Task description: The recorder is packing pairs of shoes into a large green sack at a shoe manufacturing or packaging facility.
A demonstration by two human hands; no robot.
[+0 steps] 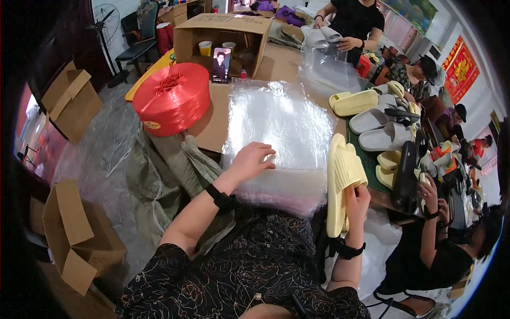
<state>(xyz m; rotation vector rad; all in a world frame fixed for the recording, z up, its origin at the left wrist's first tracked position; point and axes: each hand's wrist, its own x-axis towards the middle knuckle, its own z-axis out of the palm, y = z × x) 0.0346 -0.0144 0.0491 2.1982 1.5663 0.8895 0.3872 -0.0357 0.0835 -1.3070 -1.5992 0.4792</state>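
A stack of clear plastic bags point(279, 122) lies on the table straight in front of me. Across its near part rests my left hand point(251, 164), fingers loosely bent and apart, touching the top bag and gripping nothing visible. To the right of the stack, my right hand point(357, 204) is closed on pale yellow slippers point(340, 175), held upright with a strap side toward the far right. A second slipper seems to be tucked behind the first, mostly hidden. Dark bands circle both my wrists.
A big roll of red plastic twine point(172, 98) stands at the left, before a cardboard box point(220, 26) and a propped phone point(221, 65). Grey, yellow and black slippers point(385, 136) crowd the green conveyor at right. Co-workers point(356, 26) handle slippers beyond and beside me.
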